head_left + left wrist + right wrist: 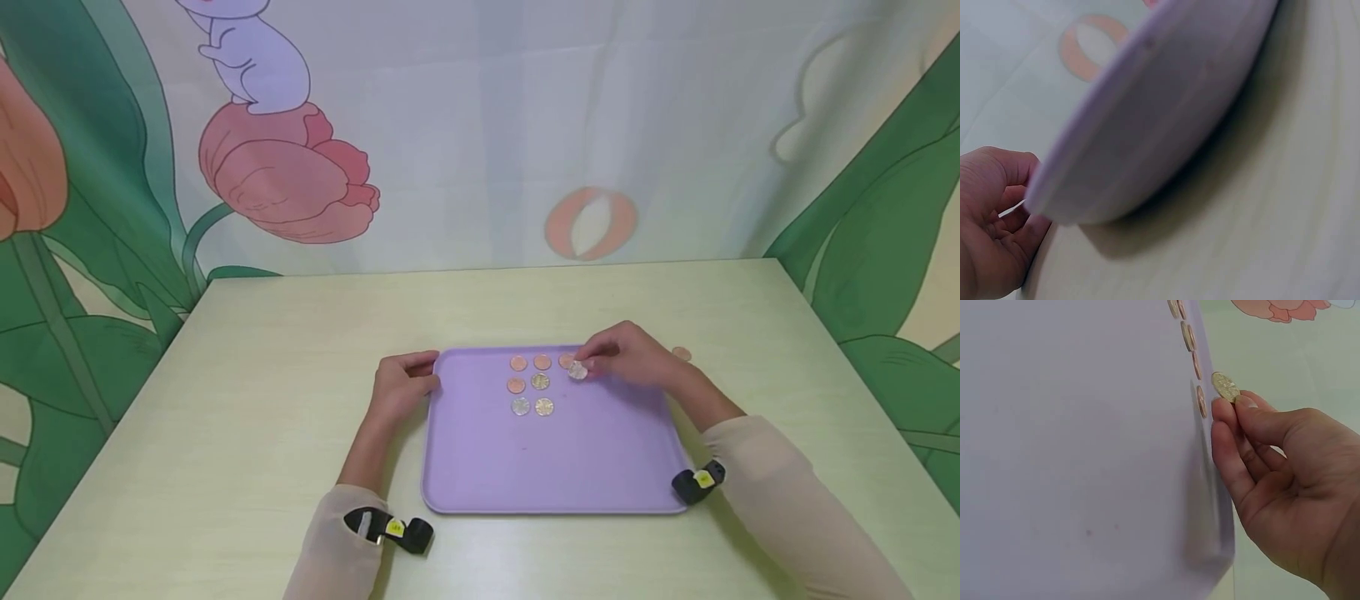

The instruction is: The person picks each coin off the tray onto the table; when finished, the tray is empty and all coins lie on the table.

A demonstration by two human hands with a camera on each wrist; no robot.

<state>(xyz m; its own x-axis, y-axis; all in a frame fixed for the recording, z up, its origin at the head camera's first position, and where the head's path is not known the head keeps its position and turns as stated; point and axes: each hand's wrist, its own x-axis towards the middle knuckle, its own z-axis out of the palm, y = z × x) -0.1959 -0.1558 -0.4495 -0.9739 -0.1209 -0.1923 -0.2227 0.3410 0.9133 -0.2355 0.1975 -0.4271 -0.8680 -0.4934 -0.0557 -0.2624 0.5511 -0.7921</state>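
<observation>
A purple tray point(555, 467) lies on the table, with several coins set out in short rows in its upper middle. Copper-coloured coins point(542, 362) form the far row; a copper coin point(516, 386) and a gold-toned coin point(540, 381) come below. A silvery coin point(521, 407) and another gold-toned coin point(543, 407) make the nearest row. My right hand point(628, 354) pinches a shiny coin point(1226, 386) between thumb and fingertips, over the right end of the far row. With bent fingers and thumb, my left hand point(397, 387) holds the tray's far left corner.
Another copper coin point(681, 353) lies on the table point(262, 417) beyond the tray's right side, close to my right wrist. A printed curtain point(480, 150) hangs behind the table's far edge. Black wrist cameras point(405, 533) are strapped over both sleeves.
</observation>
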